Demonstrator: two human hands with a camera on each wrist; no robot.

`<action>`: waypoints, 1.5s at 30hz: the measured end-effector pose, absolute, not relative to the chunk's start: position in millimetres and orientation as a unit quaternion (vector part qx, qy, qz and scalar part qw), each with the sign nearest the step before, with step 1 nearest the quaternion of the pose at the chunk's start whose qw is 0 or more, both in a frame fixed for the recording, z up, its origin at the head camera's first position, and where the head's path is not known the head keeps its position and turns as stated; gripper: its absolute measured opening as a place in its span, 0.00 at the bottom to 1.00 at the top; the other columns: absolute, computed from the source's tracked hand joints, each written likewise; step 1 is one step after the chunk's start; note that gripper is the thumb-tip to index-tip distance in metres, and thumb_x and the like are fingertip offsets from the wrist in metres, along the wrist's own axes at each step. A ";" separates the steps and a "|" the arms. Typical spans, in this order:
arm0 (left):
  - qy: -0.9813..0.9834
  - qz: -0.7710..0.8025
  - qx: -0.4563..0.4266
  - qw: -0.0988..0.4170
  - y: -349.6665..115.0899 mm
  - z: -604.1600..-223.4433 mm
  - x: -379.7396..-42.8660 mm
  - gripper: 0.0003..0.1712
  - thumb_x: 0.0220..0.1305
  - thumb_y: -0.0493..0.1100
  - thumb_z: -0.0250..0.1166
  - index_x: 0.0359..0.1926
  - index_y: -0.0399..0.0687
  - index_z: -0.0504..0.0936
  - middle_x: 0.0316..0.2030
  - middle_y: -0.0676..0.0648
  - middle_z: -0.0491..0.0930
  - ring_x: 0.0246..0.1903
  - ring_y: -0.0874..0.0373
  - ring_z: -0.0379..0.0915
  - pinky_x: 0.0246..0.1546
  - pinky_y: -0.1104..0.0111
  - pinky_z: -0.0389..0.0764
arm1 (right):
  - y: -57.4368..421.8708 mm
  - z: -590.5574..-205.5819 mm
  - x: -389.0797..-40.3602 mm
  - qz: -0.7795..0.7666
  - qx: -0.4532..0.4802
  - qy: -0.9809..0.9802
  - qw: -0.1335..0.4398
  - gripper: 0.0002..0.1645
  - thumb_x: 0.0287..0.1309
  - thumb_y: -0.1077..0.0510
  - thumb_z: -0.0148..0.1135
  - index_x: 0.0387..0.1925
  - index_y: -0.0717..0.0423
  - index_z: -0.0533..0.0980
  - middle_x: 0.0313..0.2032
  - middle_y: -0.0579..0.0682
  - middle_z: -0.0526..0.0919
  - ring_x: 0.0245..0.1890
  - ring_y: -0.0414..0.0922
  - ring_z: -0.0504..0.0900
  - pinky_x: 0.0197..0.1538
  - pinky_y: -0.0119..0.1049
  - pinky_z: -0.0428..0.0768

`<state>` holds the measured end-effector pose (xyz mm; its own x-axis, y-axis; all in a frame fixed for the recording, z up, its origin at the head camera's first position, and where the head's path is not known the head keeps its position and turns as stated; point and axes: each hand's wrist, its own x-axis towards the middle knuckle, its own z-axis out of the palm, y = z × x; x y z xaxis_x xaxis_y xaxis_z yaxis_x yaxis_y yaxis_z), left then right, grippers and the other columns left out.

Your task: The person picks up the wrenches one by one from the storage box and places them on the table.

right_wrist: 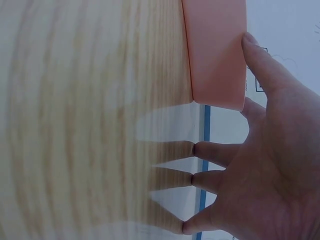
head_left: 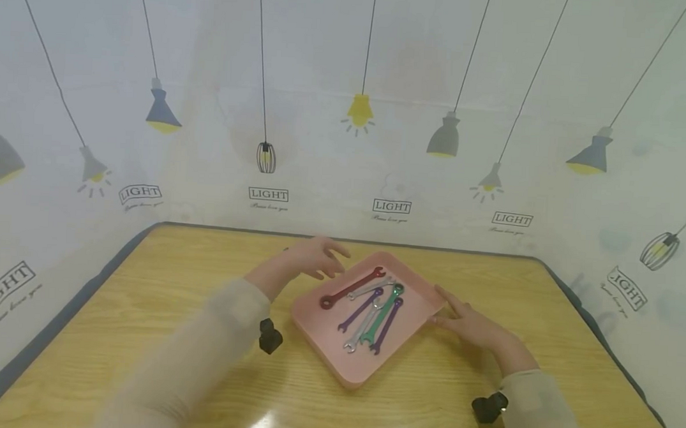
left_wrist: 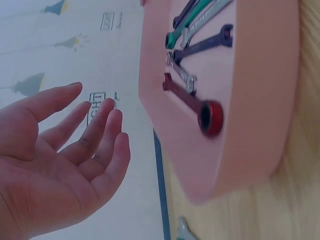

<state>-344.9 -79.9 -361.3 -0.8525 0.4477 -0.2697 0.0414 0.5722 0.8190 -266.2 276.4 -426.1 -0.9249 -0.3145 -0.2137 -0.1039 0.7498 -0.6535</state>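
Note:
A pink tray sits turned at an angle on the table, holding several combination wrenches. Among them are a red wrench at the left, a green wrench, a purple wrench and silver ones. My left hand hovers by the tray's far left side, fingers loosely bent and nothing in them; the left wrist view shows it apart from the wall. At the tray's right corner, my right hand touches the outside with thumb and index finger. Its other fingers, spread and fairly straight, rest their tips on the table.
The wooden table ends at a dark edge before a wall printed with hanging lamps. In the left wrist view, a metal wrench end lies on the table outside the tray. A black wrist camera sits by the right sleeve.

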 end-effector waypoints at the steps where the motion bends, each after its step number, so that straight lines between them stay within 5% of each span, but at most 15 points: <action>1: 0.856 0.438 0.144 0.232 -75.7 -363.2 -344.6 0.26 0.62 0.42 0.67 0.61 0.49 0.76 0.48 0.44 0.81 0.48 0.49 0.78 0.50 0.55 0.79 | 276.9 -426.8 -266.3 -0.335 -0.112 0.922 0.157 0.48 0.68 0.38 0.51 0.77 0.48 0.41 0.73 0.69 0.42 0.69 0.74 0.33 0.60 0.75 0.37; 18: 0.840 0.462 0.139 0.246 -20.1 -379.8 -342.6 0.22 0.60 0.48 0.70 0.55 0.57 0.81 0.45 0.53 0.80 0.49 0.48 0.76 0.50 0.55 0.77 | 278.9 -427.3 -267.1 -0.337 -0.114 0.922 0.152 0.48 0.68 0.38 0.52 0.77 0.49 0.41 0.73 0.69 0.42 0.69 0.74 0.36 0.61 0.75 0.39; 31: 0.875 0.404 0.057 0.260 3.4 -398.2 -354.0 0.12 0.55 0.36 0.70 0.41 0.46 0.79 0.39 0.46 0.79 0.37 0.49 0.75 0.36 0.59 0.78 | 281.5 -429.9 -268.6 -0.336 -0.112 0.922 0.156 0.49 0.67 0.36 0.51 0.77 0.47 0.41 0.73 0.68 0.42 0.69 0.73 0.33 0.60 0.76 0.36; 45: 0.899 0.333 0.099 0.265 7.4 -406.6 -354.3 0.27 0.51 0.28 0.68 0.51 0.56 0.81 0.49 0.48 0.75 0.42 0.52 0.73 0.40 0.62 0.79 | 281.6 -433.4 -269.6 -0.332 -0.099 0.925 0.156 0.49 0.66 0.34 0.51 0.77 0.44 0.41 0.74 0.66 0.43 0.70 0.72 0.33 0.60 0.76 0.35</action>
